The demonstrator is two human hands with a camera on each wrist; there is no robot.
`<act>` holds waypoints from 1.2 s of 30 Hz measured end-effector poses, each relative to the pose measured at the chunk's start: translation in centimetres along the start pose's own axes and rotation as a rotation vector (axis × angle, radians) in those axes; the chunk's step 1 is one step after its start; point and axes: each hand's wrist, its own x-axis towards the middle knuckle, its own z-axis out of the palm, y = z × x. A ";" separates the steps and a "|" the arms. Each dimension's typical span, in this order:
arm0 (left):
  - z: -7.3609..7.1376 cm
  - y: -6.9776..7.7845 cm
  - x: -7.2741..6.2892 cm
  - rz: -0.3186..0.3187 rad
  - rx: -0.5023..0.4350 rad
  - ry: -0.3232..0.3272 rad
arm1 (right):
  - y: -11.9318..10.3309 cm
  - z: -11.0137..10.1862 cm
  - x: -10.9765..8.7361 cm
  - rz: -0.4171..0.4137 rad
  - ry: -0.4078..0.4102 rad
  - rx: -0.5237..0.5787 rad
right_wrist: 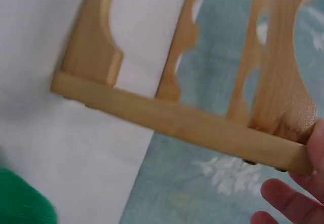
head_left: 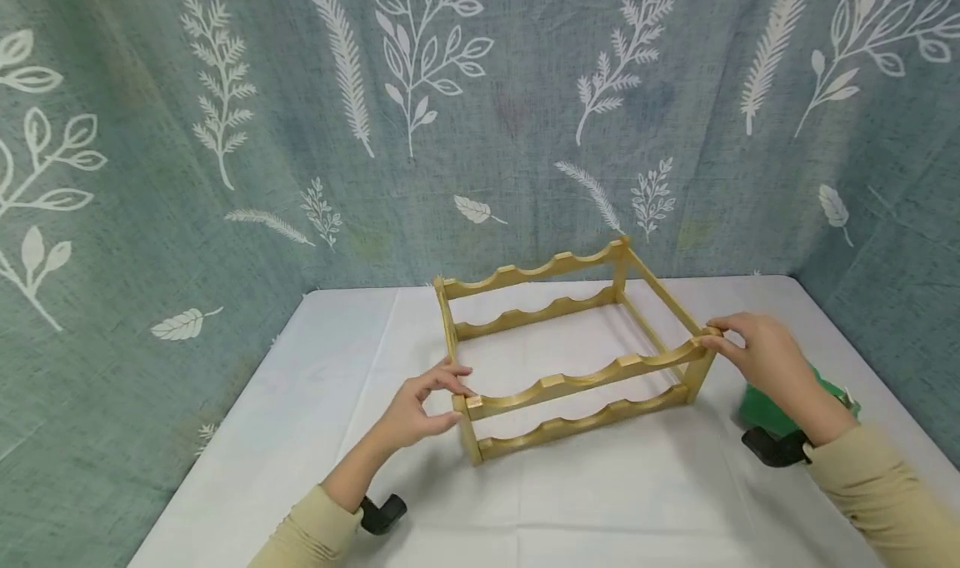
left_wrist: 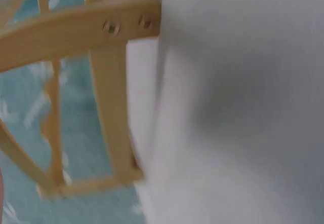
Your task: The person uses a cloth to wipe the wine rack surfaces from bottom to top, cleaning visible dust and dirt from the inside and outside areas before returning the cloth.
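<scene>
A light wooden wine rack [head_left: 592, 378] with scalloped rails stands at an angle over the white-covered table. At its near left corner my left hand [head_left: 420, 406] holds the post, thumb on the near side and fingers over the top. My right hand [head_left: 765, 356] pinches the top of the near right corner between thumb and fingers. The right wrist view shows the rack's end post [right_wrist: 177, 120] with fingertips [right_wrist: 288, 198] at its lower right end. In the left wrist view the rack's corner [left_wrist: 109, 26] with two screw heads appears, slightly blurred; the left hand is mostly out of that view.
A green object [head_left: 761, 410], partly hidden by the right forearm, lies on the table [head_left: 600, 501] at the right. A grey-green curtain [head_left: 517, 143] with white leaf prints hangs behind the table and along its sides. Black mounts [head_left: 382, 514] sit at both wrists.
</scene>
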 end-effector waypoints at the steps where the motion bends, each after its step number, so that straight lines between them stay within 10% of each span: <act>1: -0.6 -0.5 -0.1 -0.034 -0.008 0.026 | -0.5 0.1 -0.6 -0.011 0.023 -0.010; 10: -3.3 -1.7 -0.2 -0.103 0.001 0.215 | -4.2 2.1 -3.5 -0.007 0.194 -0.054; 20: -4.3 -1.9 0.4 -0.074 0.059 0.267 | -3.7 4.0 -0.9 0.025 0.225 -0.028; 32: -4.9 -3.5 0.4 -0.174 0.076 0.242 | -3.7 3.7 0.7 0.054 0.059 -0.024; 36: -5.5 -3.7 -0.7 -0.387 0.309 0.102 | -2.0 2.9 0.3 0.076 -0.184 -0.056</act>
